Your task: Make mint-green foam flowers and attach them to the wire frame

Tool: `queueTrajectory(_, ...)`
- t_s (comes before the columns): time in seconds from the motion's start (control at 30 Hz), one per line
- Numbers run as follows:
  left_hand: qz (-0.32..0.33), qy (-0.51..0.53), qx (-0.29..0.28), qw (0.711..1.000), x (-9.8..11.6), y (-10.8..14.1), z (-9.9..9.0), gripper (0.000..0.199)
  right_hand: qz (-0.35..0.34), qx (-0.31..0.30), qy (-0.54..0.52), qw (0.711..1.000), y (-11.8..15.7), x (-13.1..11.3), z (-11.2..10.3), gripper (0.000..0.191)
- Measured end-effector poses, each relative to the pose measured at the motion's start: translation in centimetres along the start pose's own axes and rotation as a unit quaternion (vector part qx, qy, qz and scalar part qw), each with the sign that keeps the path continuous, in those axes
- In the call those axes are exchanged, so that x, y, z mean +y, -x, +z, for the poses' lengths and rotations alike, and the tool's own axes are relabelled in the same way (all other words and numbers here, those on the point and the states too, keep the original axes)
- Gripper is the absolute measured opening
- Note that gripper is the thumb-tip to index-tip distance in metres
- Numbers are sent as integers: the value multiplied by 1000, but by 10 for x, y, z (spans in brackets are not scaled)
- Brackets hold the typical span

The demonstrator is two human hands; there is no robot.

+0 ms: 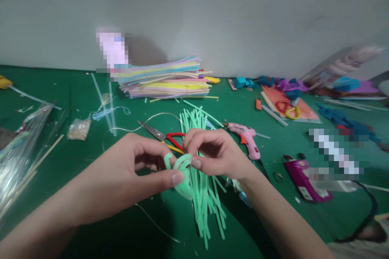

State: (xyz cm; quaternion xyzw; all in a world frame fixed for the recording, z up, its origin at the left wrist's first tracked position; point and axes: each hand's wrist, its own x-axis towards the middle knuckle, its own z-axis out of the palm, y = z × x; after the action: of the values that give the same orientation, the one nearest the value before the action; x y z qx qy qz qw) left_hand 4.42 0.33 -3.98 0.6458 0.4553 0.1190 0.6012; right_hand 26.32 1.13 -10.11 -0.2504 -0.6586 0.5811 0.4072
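My left hand [152, 166] pinches a curled mint-green pipe cleaner piece [183, 184] between thumb and forefinger. Loops of the piece stick up above my left thumb. At its upper right edge, the thumb and forefinger of my right hand [209, 151] close on it; exactly what lies between those fingertips is partly hidden. Beneath both hands a loose bunch of straight mint-green pipe cleaners [202, 206] lies on the green table [146, 230]. Just behind the hands are scissors [159, 134] with red and yellow handles, partly covered by my right hand.
A pink glue gun [247, 137] lies right of the pipe cleaners. Farther right is a purple power strip-like box [306, 184]. Bundled pastel pipe cleaners [167, 81] lie along the wall. At left are a small bag of beads [79, 128] and clear plastic wrappers [24, 162].
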Motion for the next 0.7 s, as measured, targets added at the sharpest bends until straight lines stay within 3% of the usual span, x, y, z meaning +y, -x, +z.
queueTrajectory(0.17,5,-8,13,1000,-1,2,-1,20,-50,33,123,991,6,-14,1,7)
queueTrajectory(0.27,3,-7,2,1000,-2,2,-1,24,-105,51,235,965,9,-23,3,11)
queueTrajectory(0.5,1,2,-7,1000,-1,1,2,25,-212,65,421,879,15,-38,10,14)
queueTrajectory(0.7,31,-8,20,999,-3,-1,2,28,-267,90,569,773,32,-35,17,18)
